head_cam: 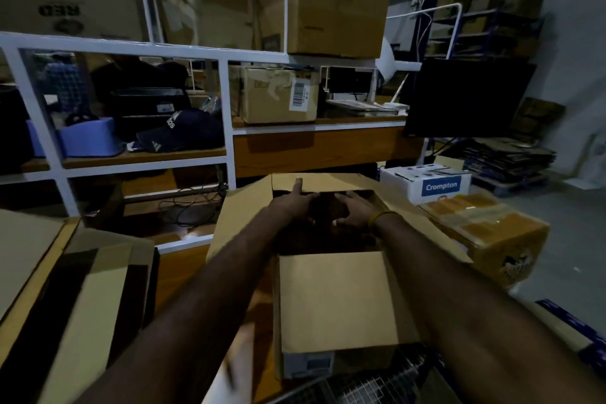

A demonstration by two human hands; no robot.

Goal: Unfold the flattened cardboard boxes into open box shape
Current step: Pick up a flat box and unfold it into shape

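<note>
A brown cardboard box [331, 298] stands opened up in front of me, its four top flaps spread outward. Both my arms reach into its dark mouth. My left hand [292, 203] presses against the inside of the far wall, index finger pointing up onto the far flap [328, 181]. Beside it, my right hand [355, 211], a yellow band at the wrist, lies with spread fingers inside the opening. The near flap hangs toward me. A stack of flattened cardboard [65, 289] lies at my left.
A white-framed shelf unit [226, 108] with boxes, caps and a black case stands behind the box. A white Crompton box [433, 185] and a taped brown carton [485, 229] sit at the right. A dark monitor [465, 98] hangs at right. Wire mesh [377, 384] lies below.
</note>
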